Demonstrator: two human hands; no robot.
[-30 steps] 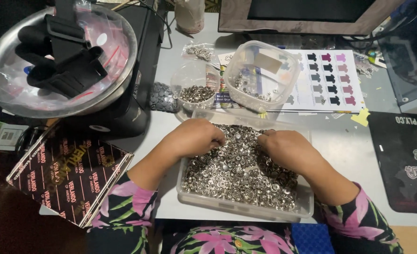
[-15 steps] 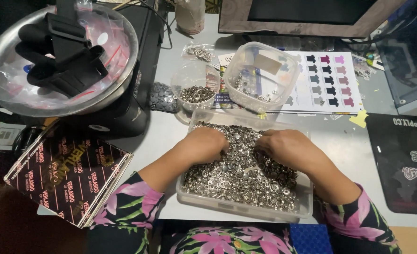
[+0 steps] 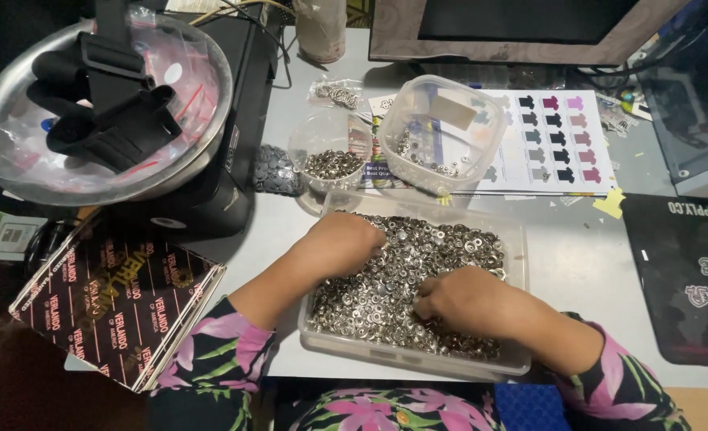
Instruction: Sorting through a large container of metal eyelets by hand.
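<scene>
A clear rectangular tray (image 3: pixel 521 239) heaped with small silver snap fasteners (image 3: pixel 434 251) is set on the grey table. Left hand (image 3: pixel 344 243) is laid knuckles-up on the heap at the tray's left side, fingers buried; grip cannot be told. Right hand (image 3: pixel 459 302) is curled, fingertips pinched into fasteners at the tray's centre. A small round cup (image 3: pixel 330 156) stands just behind the tray.

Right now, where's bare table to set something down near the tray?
Bare table lies right of the tray of metal rings, between it, the colour chart and the black mat. A narrower strip lies left of the tray, beside the black machine base. Behind the tray it is crowded: small cup and lidded tub. Both hands fill the tray.
</scene>
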